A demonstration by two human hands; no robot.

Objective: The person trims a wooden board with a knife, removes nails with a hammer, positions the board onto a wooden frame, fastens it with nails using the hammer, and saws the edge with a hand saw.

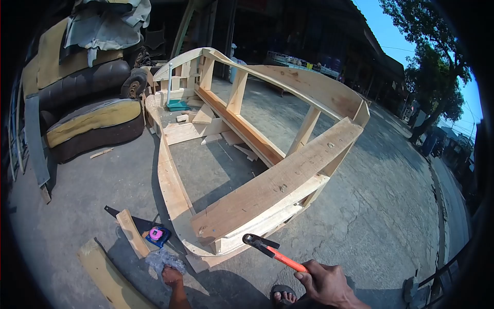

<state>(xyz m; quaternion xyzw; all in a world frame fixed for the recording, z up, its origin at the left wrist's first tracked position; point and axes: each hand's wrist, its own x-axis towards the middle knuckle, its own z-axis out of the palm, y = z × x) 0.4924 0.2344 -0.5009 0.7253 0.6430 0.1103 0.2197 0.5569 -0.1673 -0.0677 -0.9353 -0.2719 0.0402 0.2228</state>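
My right hand (325,282) is wrapped round the orange handle of a hammer (286,261), its dark head raised in front of the sofa frame's near corner. Low on the left, my left hand (173,276) is closed on a clear plastic bag (165,259); the bag's contents cannot be made out. Just beyond the bag lie a short wood block (131,234), a handsaw (112,211) with a dark blade, and a pink tape measure (156,234). A loose plank (278,180) rests along the near side of the bare wooden sofa frame (172,177).
Wood offcuts (205,115) and a green dustpan (177,105) are inside the frame. A worn, dark sofa (85,85) stands at the left. Near my left arm lies a long board (110,275). A road (453,190) runs along the right.
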